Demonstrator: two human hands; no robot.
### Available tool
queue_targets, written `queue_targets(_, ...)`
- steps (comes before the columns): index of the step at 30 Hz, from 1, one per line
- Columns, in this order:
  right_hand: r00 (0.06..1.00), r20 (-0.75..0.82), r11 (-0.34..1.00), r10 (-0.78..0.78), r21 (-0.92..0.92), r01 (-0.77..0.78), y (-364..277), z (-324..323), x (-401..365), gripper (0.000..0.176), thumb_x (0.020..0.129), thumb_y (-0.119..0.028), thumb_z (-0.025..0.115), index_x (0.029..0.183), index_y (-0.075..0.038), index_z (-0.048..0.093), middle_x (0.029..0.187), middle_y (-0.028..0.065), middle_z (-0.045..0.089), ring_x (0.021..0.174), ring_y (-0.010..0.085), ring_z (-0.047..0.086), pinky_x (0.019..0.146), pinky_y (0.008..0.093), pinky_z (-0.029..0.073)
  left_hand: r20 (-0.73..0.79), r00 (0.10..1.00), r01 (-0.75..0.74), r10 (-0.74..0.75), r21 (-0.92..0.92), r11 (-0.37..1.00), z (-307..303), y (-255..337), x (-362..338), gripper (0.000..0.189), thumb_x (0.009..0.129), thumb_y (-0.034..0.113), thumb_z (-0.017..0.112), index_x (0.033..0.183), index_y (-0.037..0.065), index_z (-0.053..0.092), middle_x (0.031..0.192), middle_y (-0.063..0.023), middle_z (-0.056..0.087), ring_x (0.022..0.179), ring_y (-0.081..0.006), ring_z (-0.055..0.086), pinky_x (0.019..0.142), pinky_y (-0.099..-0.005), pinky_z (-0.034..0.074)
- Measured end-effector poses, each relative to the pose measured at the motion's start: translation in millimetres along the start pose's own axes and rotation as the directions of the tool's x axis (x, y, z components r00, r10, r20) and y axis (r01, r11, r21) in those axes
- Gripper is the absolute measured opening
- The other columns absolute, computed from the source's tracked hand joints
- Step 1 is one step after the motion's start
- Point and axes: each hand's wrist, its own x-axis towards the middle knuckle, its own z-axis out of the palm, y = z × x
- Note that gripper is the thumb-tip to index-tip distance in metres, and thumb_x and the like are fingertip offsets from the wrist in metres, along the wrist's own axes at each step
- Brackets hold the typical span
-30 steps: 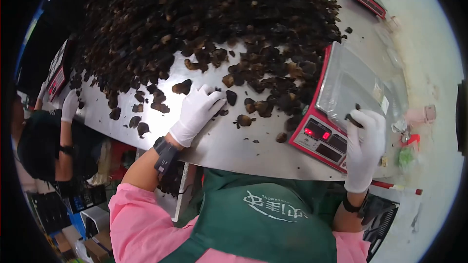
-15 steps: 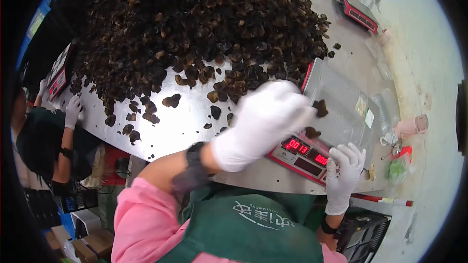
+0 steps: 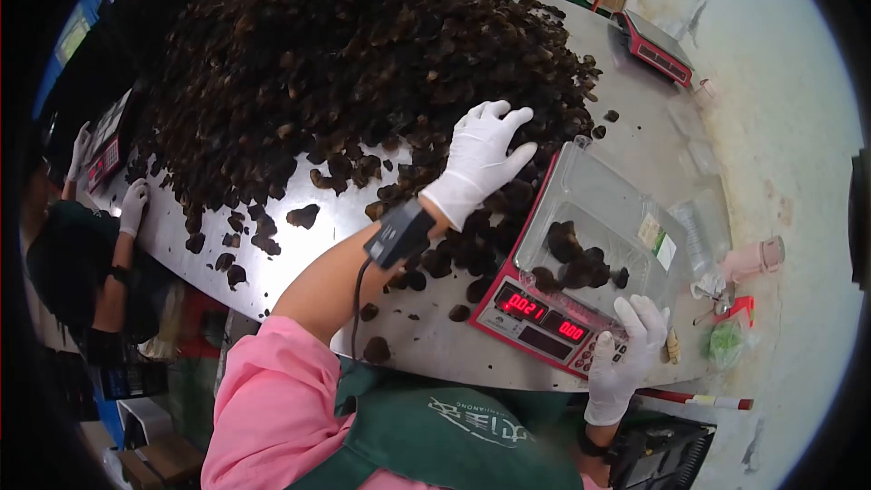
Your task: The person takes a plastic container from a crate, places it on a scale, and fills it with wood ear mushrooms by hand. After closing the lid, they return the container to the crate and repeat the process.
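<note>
My left hand (image 3: 481, 159), in a white glove, reaches over the near right edge of a big heap of dark brown, dried mushroom-like pieces (image 3: 363, 45). Its fingers are spread and nothing shows in them. A clear plastic box (image 3: 599, 191) sits on a red scale (image 3: 544, 345), with several dark pieces (image 3: 576, 259) lying in it. The scale's red display (image 3: 524, 306) reads 0.021. At the scale's near right corner is my right hand (image 3: 626, 358), also gloved, its thumb and fingers apart beside the keypad and the box edge.
Loose pieces (image 3: 376, 349) lie on the metal table (image 3: 299, 249). Another red scale (image 3: 655, 50) stands at the far right; a third (image 3: 107, 152) is by a co-worker's gloved hands (image 3: 133, 207). A pink cup (image 3: 755, 257) and green bag (image 3: 726, 345) sit along the wall.
My left hand has moved from over the scale up and left to the heap and opened. More pieces lie in the box, and the reading rose from 0.013 to 0.021.
</note>
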Motion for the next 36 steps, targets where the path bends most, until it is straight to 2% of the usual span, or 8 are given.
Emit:
queue_targets(2, 1.0, -0.024, 1.0, -0.011, 0.003, 0.011, 1.1, 0.9, 2.6, 0.035, 0.093, -0.029, 0.063, 0.122, -0.008, 0.067, 0.13, 0.0123, 0.059, 0.129, 0.0342, 0.051, 0.12, 0.0595, 0.023, 0.32, 0.945, 0.009, -0.068, 0.182, 0.983, 11.6, -8.7, 8.3, 0.066, 0.078, 0.042, 0.079, 0.137, 0.022, 0.059, 0.14, -0.0173, 0.052, 0.132, -0.0422, 0.046, 0.104, -0.0614, 0.042)
queue_targets(5, 1.0, -0.031, 1.0, 0.005, -0.024, -0.006, -2.7, 1.6, 3.2, 0.032, 0.095, -0.023, 0.06, 0.122, -0.007, 0.066, 0.13, 0.0124, 0.058, 0.127, 0.0354, 0.052, 0.121, 0.0599, 0.022, 0.388, 0.921, -0.107, 0.025, 0.191, 0.976, 64.0, -22.7, 2.3, 0.082, 0.074, 0.049, 0.08, 0.147, 0.026, 0.05, 0.151, -0.0235, 0.04, 0.143, -0.0545, 0.03, 0.108, -0.0758, 0.029)
queue_targets(8, 0.999, -0.029, 0.999, 0.031, -0.032, -0.031, -7.4, -0.6, 2.7, 0.029, 0.094, -0.02, 0.06, 0.119, -0.007, 0.068, 0.128, 0.0123, 0.059, 0.126, 0.0355, 0.052, 0.12, 0.0601, 0.023, 0.52, 0.851, -0.021, -0.081, 0.186, 0.982, 75.1, -11.6, 3.4, 0.059, 0.078, 0.038, 0.078, 0.133, 0.022, 0.06, 0.122, -0.0153, 0.058, 0.118, -0.0392, 0.057, 0.095, -0.0655, 0.046)
queue_targets(15, 0.996, -0.072, 0.998, 0.052, -0.03, -0.055, -3.8, -8.7, -2.5, 0.027, 0.089, -0.01, 0.061, 0.114, -0.007, 0.069, 0.124, 0.0121, 0.06, 0.125, 0.0352, 0.053, 0.12, 0.0586, 0.024, 0.287, 0.94, -0.202, 0.184, 0.037, 0.979, 41.4, -10.2, -42.4, 0.013, 0.083, 0.01, 0.066, 0.096, 0.011, 0.065, 0.091, -0.0126, 0.06, 0.087, -0.034, 0.064, 0.073, -0.0432, 0.057)
queue_targets(19, 0.995, -0.085, 0.998, 0.05, -0.02, -0.052, -5.4, -4.0, 1.0, 0.028, 0.086, -0.005, 0.06, 0.113, -0.008, 0.07, 0.122, 0.0107, 0.062, 0.124, 0.0341, 0.054, 0.12, 0.0575, 0.026, 0.442, 0.864, -0.265, 0.241, -0.008, 0.964, -5.4, -13.1, -86.3, 0.055, 0.086, 0.052, 0.07, 0.128, 0.018, 0.065, 0.133, -0.0143, 0.058, 0.131, -0.0394, 0.048, 0.107, -0.0597, 0.039)
queue_targets(27, 0.993, -0.118, 1.0, 0.018, -0.019, -0.021, -13.4, -8.0, 1.5, 0.028, 0.085, -0.002, 0.06, 0.11, -0.01, 0.071, 0.119, 0.0088, 0.064, 0.122, 0.033, 0.055, 0.119, 0.0559, 0.028, 0.613, 0.757, -0.347, 0.227, 0.082, 0.934, -7.5, -20.7, -75.1, 0.088, 0.076, 0.054, 0.078, 0.153, 0.028, 0.044, 0.16, -0.0229, 0.032, 0.148, -0.0514, 0.025, 0.112, -0.0751, 0.024)
queue_targets(31, 0.991, -0.126, 0.998, 0.038, -0.038, -0.043, -15.7, -15.8, -5.5, 0.027, 0.084, -0.001, 0.061, 0.108, -0.01, 0.071, 0.116, 0.0083, 0.065, 0.12, 0.0324, 0.057, 0.118, 0.0557, 0.029, 0.625, 0.741, -0.351, 0.246, 0.049, 0.935, 0.2, -15.3, -76.7, 0.053, 0.078, 0.037, 0.077, 0.127, 0.02, 0.066, 0.128, -0.0118, 0.06, 0.113, -0.0342, 0.06, 0.093, -0.0512, 0.05)
queue_targets(36, 0.983, -0.172, 0.998, 0.064, -0.008, -0.066, -15.3, -23.0, -14.3, 0.029, 0.083, 0.001, 0.062, 0.107, -0.012, 0.072, 0.115, 0.0072, 0.066, 0.119, 0.0319, 0.057, 0.118, 0.0552, 0.029, 0.514, 0.837, -0.301, 0.186, 0.15, 0.942, -15.1, -17.2, -92.3, 0.031, 0.078, 0.019, 0.075, 0.107, 0.015, 0.067, 0.104, -0.0087, 0.062, 0.097, -0.0306, 0.065, 0.078, -0.0411, 0.056)
